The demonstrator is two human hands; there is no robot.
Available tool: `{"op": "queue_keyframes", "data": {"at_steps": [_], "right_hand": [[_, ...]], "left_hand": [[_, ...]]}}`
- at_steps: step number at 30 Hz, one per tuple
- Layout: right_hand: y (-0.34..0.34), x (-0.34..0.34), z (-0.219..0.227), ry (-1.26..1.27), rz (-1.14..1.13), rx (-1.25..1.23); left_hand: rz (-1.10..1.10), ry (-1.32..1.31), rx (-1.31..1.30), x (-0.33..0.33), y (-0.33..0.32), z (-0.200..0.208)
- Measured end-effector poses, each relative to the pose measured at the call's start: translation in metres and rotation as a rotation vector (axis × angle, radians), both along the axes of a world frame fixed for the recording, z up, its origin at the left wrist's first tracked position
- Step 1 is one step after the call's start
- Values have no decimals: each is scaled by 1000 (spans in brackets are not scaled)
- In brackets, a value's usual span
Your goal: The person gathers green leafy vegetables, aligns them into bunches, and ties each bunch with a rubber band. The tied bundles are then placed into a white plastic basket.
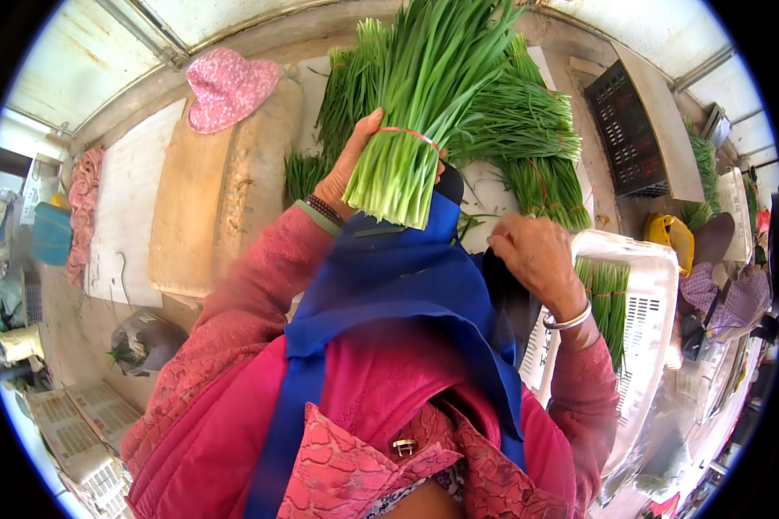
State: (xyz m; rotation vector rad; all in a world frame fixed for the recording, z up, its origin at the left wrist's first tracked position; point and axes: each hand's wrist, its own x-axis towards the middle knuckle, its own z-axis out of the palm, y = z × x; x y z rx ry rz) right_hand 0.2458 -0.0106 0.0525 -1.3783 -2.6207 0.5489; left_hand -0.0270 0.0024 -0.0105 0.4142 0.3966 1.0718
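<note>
A thick bundle of green chives (407, 95), bound by a thin red band, is gripped by my left hand (351, 164). Its pale cut ends point down toward me and its leaves fan away. My right hand (538, 259) is apart from the bundle, fingers curled together near my right knee; what they hold, if anything, is hidden. Beyond the held bundle lie more banded chives (537, 130) on a white sheet. Below my left hand, my blue apron (398, 277) covers my lap.
At my right stands a white plastic crate (653, 294) with chives inside. A dark panel-fronted box (627, 130) stands farther right. Left of the chives is a worn tan block (221, 190) with a pink hat (229, 91) on it. A grey bag (150, 340) lies on the floor at left.
</note>
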Motion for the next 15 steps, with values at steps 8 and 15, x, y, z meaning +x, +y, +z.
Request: {"op": "queue_keyframes", "data": {"at_steps": [8, 15], "right_hand": [[12, -13, -5, 652, -239, -579], [34, -14, -7, 430, -192, 288]], "left_hand": [[-100, -350, -54, 26, 1, -17], [-165, -317, 10, 37, 6, -21]]}}
